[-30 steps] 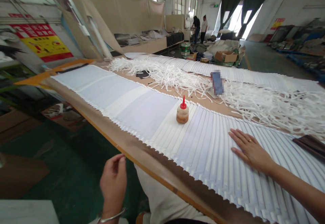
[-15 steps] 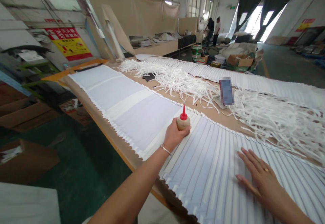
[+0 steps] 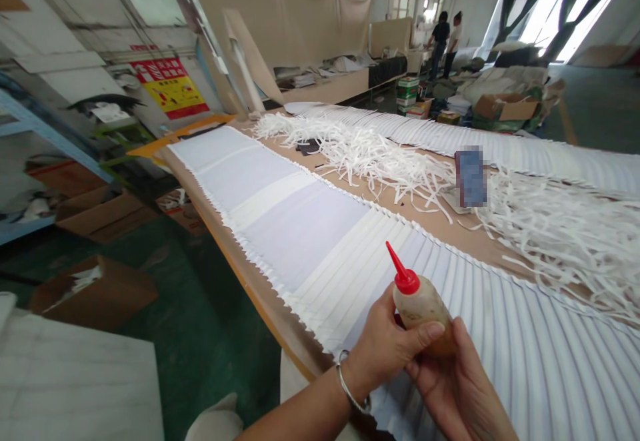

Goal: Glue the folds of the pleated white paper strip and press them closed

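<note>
Lifted off the pleated white fabric (image 3: 450, 294), the red-capped tan glue bottle (image 3: 420, 304) tilts nozzle up-left, left hand (image 3: 390, 344) grasping it, right hand (image 3: 460, 381) cupping its base.

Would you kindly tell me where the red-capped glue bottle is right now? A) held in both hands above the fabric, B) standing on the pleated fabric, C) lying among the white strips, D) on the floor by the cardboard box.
A: the glue bottle is lifted off the pleated fabric, gripped by the left hand with the right hand cupping its base.
</note>
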`<state>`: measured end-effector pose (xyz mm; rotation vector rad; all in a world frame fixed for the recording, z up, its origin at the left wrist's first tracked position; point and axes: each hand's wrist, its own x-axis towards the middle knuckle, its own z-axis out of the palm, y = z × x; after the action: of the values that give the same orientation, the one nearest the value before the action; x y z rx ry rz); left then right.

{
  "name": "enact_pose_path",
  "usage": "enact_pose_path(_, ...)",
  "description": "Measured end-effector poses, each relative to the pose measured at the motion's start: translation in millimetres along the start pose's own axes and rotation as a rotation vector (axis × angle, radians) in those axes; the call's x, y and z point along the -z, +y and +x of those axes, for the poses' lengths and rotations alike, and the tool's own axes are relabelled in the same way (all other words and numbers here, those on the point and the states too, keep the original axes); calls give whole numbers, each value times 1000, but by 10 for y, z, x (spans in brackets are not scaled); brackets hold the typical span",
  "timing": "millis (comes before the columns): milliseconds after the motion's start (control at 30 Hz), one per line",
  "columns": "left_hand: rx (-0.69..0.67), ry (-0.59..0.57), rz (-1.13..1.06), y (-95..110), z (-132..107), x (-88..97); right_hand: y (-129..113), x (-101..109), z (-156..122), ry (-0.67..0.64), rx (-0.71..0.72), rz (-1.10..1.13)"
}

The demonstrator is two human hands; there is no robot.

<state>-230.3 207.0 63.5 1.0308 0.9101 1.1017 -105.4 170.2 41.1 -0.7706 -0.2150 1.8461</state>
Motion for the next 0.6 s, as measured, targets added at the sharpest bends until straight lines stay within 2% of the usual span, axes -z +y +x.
enact_pose_path(100,-17,5,-6,-75,-81,-20,128,62,-42,75,81,-17)
enact_pose_path(167,-68,-45,79,-67,-134,5,97,105,-47,113,139,-51)
enact_pose_path(233,-160,-89,245,-18,-202,110,-91,173,-18,166,258,-84)
enact_pose_path(300,-206,-34,419,41,-292,327,-438,279,36,216,441,-126)
enact_pose_path(367,-176,114,575,74,-403,652,-884,412,96,233,623,-207)
enact_pose_path(467,-129,462,761,37,-581,1249,-1518,608,177,243,819,-371)
enact_pose_path(533,-114,707,872,-40,-671,1636,-1801,698,230,267,888,-444)
enact_pose_path(600,-196,888,1011,-147,-705,1958,-1949,744,288,306,920,-487)
